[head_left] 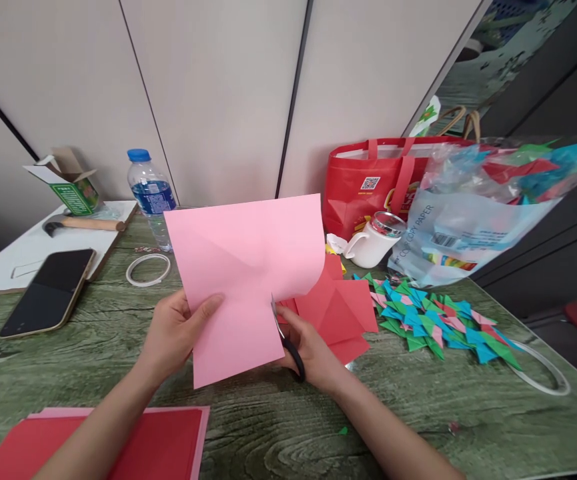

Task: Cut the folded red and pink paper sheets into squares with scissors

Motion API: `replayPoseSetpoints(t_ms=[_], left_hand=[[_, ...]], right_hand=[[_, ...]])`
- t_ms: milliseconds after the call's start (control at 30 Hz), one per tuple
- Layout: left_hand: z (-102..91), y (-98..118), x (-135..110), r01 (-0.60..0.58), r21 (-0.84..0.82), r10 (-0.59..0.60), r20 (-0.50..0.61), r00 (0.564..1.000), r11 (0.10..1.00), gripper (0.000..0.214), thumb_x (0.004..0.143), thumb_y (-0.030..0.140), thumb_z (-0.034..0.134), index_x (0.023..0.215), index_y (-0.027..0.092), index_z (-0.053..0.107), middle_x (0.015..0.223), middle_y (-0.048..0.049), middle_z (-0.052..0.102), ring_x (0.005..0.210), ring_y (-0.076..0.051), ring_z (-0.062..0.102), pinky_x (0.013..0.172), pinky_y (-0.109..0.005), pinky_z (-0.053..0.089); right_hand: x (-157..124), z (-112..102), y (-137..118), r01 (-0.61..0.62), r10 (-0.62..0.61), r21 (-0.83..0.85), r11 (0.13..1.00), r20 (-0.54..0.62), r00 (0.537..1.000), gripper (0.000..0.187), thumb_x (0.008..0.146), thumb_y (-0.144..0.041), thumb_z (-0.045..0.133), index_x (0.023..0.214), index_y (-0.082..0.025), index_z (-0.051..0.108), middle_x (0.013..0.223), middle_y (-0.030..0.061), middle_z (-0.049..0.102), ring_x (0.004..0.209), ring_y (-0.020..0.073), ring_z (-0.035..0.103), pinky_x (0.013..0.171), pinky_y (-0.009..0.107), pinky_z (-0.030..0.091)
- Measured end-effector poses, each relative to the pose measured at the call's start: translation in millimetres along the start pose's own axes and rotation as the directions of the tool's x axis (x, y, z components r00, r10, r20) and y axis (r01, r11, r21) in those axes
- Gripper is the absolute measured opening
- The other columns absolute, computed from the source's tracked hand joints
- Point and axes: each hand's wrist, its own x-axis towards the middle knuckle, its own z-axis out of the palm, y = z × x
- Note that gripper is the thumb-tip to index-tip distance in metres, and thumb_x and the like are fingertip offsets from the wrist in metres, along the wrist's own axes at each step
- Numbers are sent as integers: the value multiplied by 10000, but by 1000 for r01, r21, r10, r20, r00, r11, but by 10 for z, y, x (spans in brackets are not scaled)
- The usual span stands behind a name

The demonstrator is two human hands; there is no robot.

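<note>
I see the L hand pinching the pink sheet at its lower left edge, thumb on the front, fingers behind. The sheet is held up off the table, tilted, w/ its top right corner curling. R hand is closed round the black handles of the scissors. The blades point up and meet the sheet's lower right edge.

Just behind the R hand, folded red paper lies flat. A stack of red sheets sits at the near edge, left of centre. The tabletop btwn it and the hands is bare, as is the strip to its right.

The table's right edge runs diagonally, and a tape ring lies close to it. A pile of folded pieces, green, blue and pink, lies right of the red paper. On the left are a phone and a second tape ring.

- Mug: clear lid on, contents can't tell.
- Bottle: blue cap on, water inside.
- Red bag: top open, inside not visible.
- Clear plastic bag: holds coloured folded pieces.
- Small box: flaps open.
</note>
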Motion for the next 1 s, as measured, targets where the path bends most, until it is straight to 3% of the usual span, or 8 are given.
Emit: replayPoseSetpoints(t_ms=[267,1000], left_hand=[[34,38,-55,-110,208,117,-18,993,972,236,658,396,641,623,165,609,555,3,584,472,-129,475,376,-200,356],[42,30,-59,-134,284,136,13,991,949,280,686,430,593,617,161,556,533,23,499,477,-112,426,382,-198,336]], right_hand=[[6,88,-31,51,-62,-73,996,-156,986,337,580,-283,743,857,-160,595,809,41,664,772,192,619,717,300,479],[5,121,62,86,-83,6,996,-225,971,266,546,-143,747,786,-164,635,705,-7,658,654,143,590,619,234,458]])
